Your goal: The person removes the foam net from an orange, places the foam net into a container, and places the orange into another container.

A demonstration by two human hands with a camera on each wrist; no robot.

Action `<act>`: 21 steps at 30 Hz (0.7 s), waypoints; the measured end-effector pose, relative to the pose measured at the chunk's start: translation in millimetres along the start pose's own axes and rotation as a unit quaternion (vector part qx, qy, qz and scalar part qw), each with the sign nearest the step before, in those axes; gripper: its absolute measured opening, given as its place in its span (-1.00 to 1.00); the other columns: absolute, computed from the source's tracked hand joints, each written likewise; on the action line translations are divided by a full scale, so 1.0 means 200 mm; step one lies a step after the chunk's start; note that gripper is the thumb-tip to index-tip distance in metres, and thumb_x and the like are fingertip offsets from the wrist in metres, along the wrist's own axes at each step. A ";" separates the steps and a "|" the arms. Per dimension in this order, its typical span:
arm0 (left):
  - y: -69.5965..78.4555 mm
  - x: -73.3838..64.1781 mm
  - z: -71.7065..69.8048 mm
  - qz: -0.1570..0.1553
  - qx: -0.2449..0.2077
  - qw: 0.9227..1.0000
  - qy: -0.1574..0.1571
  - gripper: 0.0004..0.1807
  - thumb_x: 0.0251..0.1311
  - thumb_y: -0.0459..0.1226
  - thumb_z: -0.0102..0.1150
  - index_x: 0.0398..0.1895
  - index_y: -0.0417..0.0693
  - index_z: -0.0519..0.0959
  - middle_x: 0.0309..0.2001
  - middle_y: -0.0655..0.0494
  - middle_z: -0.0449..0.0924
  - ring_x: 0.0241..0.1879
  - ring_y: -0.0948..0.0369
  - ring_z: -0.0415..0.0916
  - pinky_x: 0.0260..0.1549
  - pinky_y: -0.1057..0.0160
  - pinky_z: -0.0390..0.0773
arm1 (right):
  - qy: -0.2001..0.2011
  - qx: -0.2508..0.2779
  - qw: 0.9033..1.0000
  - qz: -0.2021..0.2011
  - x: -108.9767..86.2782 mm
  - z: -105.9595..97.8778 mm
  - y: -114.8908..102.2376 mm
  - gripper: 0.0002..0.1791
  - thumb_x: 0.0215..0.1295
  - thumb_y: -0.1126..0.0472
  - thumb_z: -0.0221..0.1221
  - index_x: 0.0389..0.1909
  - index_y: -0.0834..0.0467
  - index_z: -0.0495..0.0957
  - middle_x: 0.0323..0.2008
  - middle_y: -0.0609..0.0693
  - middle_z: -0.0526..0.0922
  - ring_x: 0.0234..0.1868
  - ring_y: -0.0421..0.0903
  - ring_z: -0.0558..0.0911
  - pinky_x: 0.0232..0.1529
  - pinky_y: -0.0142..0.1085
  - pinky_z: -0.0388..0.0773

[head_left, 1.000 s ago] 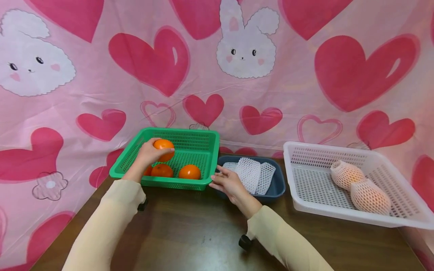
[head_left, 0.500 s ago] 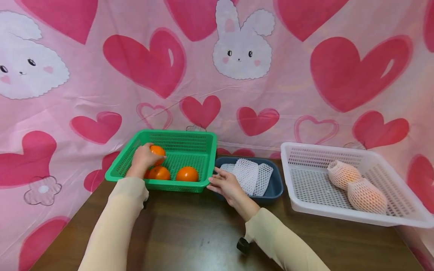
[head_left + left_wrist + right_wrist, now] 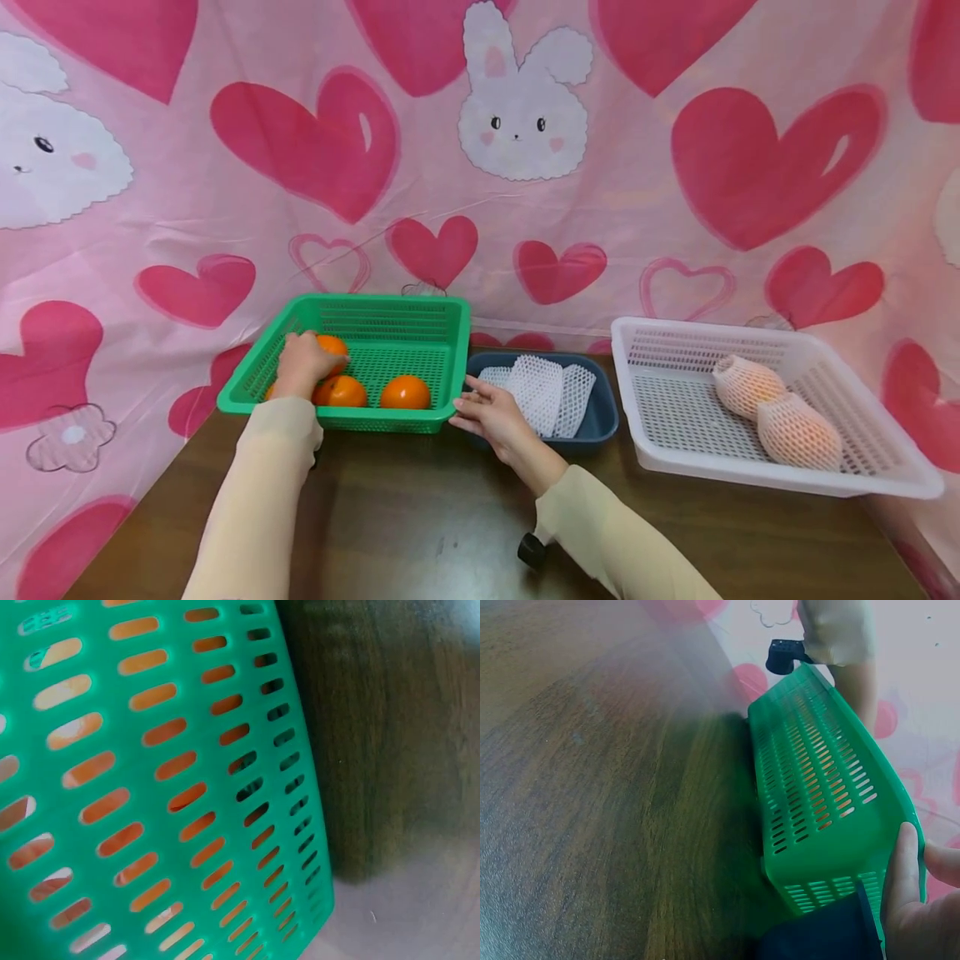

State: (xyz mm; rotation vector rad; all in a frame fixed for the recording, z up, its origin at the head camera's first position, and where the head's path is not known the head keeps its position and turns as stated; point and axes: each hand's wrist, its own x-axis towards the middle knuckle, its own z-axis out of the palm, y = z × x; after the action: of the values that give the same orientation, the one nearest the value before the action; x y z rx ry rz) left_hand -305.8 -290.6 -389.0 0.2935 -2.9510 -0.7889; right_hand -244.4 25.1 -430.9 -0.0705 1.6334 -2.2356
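Low in the left part of the green basket (image 3: 360, 421), my left hand (image 3: 303, 365) holds an orange (image 3: 334, 345). Two more oranges lie by the front wall, one near my wrist (image 3: 341, 392) and one further right (image 3: 406, 392); a sliver of orange shows left of the wrist. My right hand (image 3: 495, 421) pinches the basket's front right corner rim, a finger outside and the thumb (image 3: 941, 862) across the edge in the right wrist view. The left wrist view shows only the perforated basket wall (image 3: 150, 787), with orange and skin behind its slots; the left fingers are mostly hidden.
A blue-grey tray (image 3: 603, 417) with white foam net sleeves (image 3: 536, 392) stands close to the right of the green basket. Further right, a white basket (image 3: 675, 458) holds two net-wrapped fruits (image 3: 798, 431). A patterned cloth (image 3: 555, 208) hangs behind the brown table (image 3: 420, 517).
My left hand has lowered the orange leftward and down into the green basket, beside the other oranges. The right hand keeps its hold on the rim. The head view has shifted slightly.
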 end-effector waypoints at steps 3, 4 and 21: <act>-0.01 0.01 0.01 -0.004 0.003 1.000 -0.002 -0.19 0.28 -0.12 0.29 0.30 -0.65 0.26 0.18 -0.63 0.19 0.05 -0.39 0.30 0.12 -0.32 0.42 | 0.001 -0.001 1.000 -0.003 0.00 0.00 0.00 -0.37 0.49 0.46 0.09 0.53 0.38 0.17 -0.03 0.19 0.51 -0.18 -0.15 0.67 0.05 -0.11 0.61; -0.01 0.02 0.02 -0.005 0.003 1.000 -0.005 -0.21 0.27 -0.12 0.29 0.28 -0.65 0.27 0.16 -0.61 0.22 0.02 -0.36 0.30 0.09 -0.31 0.44 | 0.003 0.000 1.000 -0.003 0.00 0.01 0.00 -0.37 0.49 0.46 0.10 0.52 0.38 0.17 -0.03 0.19 0.51 -0.18 -0.15 0.67 0.05 -0.11 0.60; -0.03 0.03 0.02 -0.004 0.003 0.999 -0.035 -0.18 0.28 -0.13 0.29 0.37 -0.56 0.20 0.12 -0.58 0.32 0.04 -0.34 0.32 0.11 -0.27 0.44 | 0.010 0.002 1.000 0.005 0.00 0.01 -0.01 -0.37 0.50 0.46 0.09 0.52 0.38 0.18 -0.03 0.19 0.51 -0.21 -0.15 0.68 -0.01 -0.17 0.65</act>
State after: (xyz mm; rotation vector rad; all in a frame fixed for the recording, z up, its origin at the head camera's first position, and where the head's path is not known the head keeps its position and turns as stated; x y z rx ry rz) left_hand -310.9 -294.4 -396.0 0.2850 -3.0204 -0.8088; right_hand -243.6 22.9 -428.6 -0.0384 1.6358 -2.2403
